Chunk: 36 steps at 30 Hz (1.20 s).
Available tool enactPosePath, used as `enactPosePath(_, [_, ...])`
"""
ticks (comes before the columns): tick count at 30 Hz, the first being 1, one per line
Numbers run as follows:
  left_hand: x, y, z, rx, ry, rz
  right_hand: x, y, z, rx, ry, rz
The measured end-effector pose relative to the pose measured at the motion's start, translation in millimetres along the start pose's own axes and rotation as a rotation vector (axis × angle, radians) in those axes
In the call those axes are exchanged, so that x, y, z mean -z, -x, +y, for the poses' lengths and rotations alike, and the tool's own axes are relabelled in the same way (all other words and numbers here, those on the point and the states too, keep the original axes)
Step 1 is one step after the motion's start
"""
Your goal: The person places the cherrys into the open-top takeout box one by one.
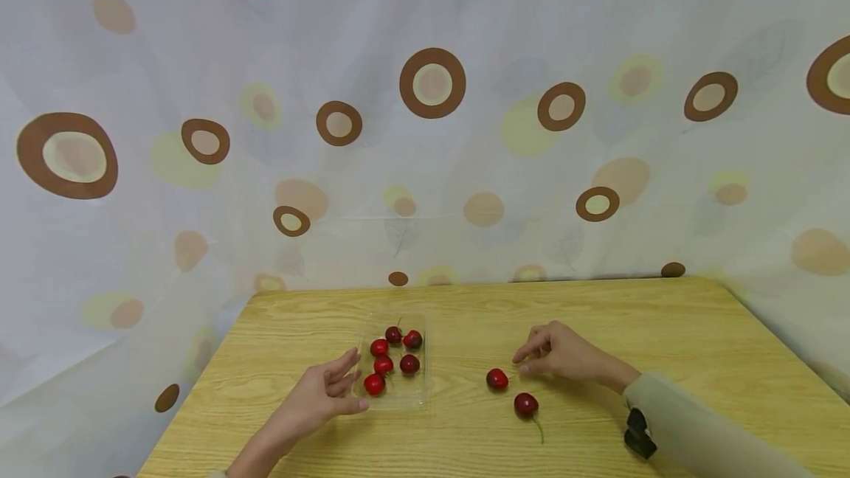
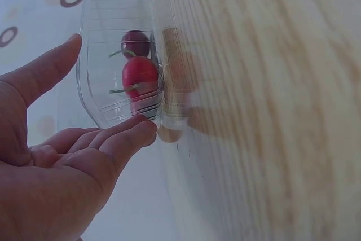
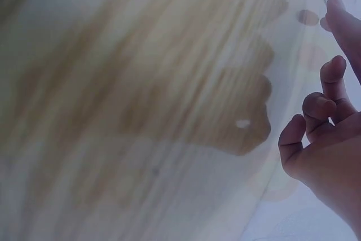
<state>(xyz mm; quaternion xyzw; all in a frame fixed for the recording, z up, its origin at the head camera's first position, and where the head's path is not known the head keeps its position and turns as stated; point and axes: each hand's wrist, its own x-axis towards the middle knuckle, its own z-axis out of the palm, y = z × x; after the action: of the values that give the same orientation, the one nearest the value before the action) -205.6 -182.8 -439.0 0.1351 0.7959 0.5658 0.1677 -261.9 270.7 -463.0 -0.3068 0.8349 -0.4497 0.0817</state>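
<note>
A clear plastic box (image 1: 405,397) stands on the table with several red and dark cherries (image 1: 409,364) inside. My left hand (image 1: 319,393) is at its left side, fingers extended along the wall and thumb apart near the front corner. In the left wrist view, the fingertips (image 2: 144,131) are right by the box's lower edge. To the right of the box lies a red cherry (image 1: 496,380), its stem pointing toward my right hand (image 1: 564,352). Thumb and forefinger are parted beside that stem, the other fingers bent. A darker cherry (image 1: 526,406) with a green stem lies nearer me.
The wood-grain table (image 1: 458,448) reaches back to a patterned curtain (image 1: 478,153) that hangs behind it and along both sides. A black device (image 1: 640,434) is strapped at the right wrist, over the sleeve (image 1: 697,426).
</note>
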Motion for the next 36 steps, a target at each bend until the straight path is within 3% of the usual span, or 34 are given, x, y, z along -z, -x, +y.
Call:
enactPosePath(20, [0.0, -1.0, -0.3, 0.007, 0.010, 0.000, 0.4, 2.2, 0.9, 0.024, 0.009, 0.017])
enactPosePath(30, [-0.4, -0.6, 2.0, 0.035, 0.026, -0.004, 6.6, 7.9, -5.2, -0.015, 0.029, -0.002])
enactPosePath(36, [-0.4, -0.7, 1.6, 0.036, 0.022, -0.004, 5.3, 8.6, -7.7, -0.057, 0.009, 0.036])
